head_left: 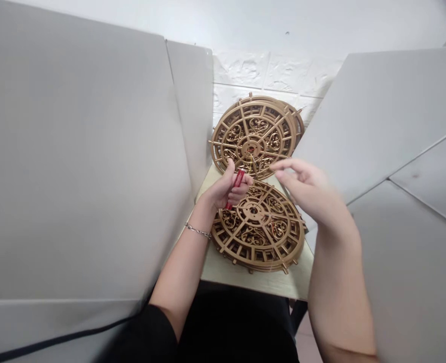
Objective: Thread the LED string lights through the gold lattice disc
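Note:
My left hand (236, 189) is closed around a slim red object (235, 189), with the thumb pointing up. Just beyond it, thin yellow and red wires (250, 157) come out of the hub of the rear gold openwork disc (253, 132). My right hand (304, 189), slightly blurred, is raised to the right of the discs. Its thumb and forefinger are drawn together in a pinch, and anything between them is too small to make out. Below both hands lies the front gold openwork disc (258, 227), with scroll patterns and short pegs around its rim.
The discs lie stacked on a pale wooden board (223, 269). Tall grey-white panels stand close on the left (94, 151) and right (400, 111). Behind is a white brick-pattern wall (245, 70). A black cable (75, 333) runs along the lower left.

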The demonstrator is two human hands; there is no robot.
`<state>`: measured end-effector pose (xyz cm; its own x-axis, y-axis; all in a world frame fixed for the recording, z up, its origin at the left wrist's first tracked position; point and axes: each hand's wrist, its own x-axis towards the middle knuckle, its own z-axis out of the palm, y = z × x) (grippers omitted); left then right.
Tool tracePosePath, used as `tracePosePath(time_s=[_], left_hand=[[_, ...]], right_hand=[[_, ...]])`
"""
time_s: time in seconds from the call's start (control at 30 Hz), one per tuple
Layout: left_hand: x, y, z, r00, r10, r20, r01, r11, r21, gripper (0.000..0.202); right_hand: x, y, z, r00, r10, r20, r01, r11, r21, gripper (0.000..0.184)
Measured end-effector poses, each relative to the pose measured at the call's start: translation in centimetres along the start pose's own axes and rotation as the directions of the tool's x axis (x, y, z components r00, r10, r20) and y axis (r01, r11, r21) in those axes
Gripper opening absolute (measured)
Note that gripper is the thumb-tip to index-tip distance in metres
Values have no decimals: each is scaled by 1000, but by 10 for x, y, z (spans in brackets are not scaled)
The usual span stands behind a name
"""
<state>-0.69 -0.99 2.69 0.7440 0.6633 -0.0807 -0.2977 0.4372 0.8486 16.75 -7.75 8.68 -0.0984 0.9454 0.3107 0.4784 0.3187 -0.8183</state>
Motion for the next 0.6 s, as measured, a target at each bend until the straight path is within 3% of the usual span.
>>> tracePosePath(time_s=[0.1, 0.2, 0.3, 0.37, 0.43, 0.47, 0.53, 0.57, 0.6], left_hand=[[-9, -2, 3, 968, -66, 242, 33, 989, 142, 46], [-11, -4, 9, 928, -127, 350, 31, 963, 267, 37], [-2, -6, 16, 948, -173, 269, 43, 903, 428, 29], [5, -9, 17, 986, -114, 119, 31, 836, 548, 25], [11, -12, 14, 997, -73, -37, 79, 759, 646, 25], [13, -13, 12, 994, -76, -73, 105, 748, 656, 26], [14, -15, 7, 992, -101, -79, 128, 760, 638, 26], [14, -15, 5, 991, -116, -59, 128, 774, 621, 26], [13, -15, 4, 991, -125, -39, 123, 787, 604, 25]], right_hand=[[29, -16, 16, 992, -83, -94, 98, 980, 174, 21], [58, -26, 32, 994, -45, -103, 76, 944, 320, 23], [73, -37, 40, 998, -16, -64, 37, 935, 354, 24], [71, -46, 39, 995, -53, -83, 78, 940, 333, 22], [61, -51, 34, 976, -129, -174, 175, 943, 284, 21], [55, -51, 31, 949, -189, -253, 253, 934, 250, 22], [41, -44, 24, 850, -293, -438, 360, 930, 78, 24], [35, -37, 21, 798, -331, -505, 370, 929, -23, 23], [29, -27, 18, 777, -353, -521, 347, 931, -114, 22]])
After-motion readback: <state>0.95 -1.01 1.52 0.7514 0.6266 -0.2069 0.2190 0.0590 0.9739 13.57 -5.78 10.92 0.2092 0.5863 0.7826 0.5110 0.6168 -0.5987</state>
